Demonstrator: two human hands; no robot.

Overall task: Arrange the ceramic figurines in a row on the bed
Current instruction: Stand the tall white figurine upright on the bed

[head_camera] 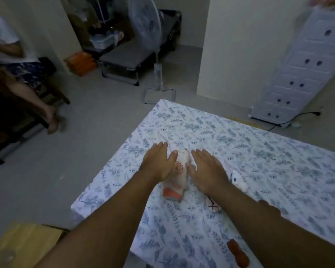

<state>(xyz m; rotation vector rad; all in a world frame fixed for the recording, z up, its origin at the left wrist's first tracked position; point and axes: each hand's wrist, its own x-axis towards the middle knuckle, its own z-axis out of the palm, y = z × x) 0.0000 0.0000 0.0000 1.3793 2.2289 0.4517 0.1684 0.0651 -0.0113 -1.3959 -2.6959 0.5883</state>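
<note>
A white ceramic figurine (182, 171) with red line drawings and an orange base lies on the floral bed sheet (259, 151). My left hand (158, 163) and my right hand (207, 169) rest flat on either side of it, fingers spread, thumbs touching its sides. A second white figurine (238, 180) peeks out to the right of my right wrist. Another white piece with red marks (213, 206) is partly hidden under my right forearm. A brown-orange figurine (238, 252) lies near the bottom of the bed.
A standing fan (151, 45) is on the floor beyond the bed's far corner. A white drawer unit (302, 74) leans at the right, with a cable on the floor. A seated person (17, 64) is at the left. A cardboard box (27, 240) sits bottom left.
</note>
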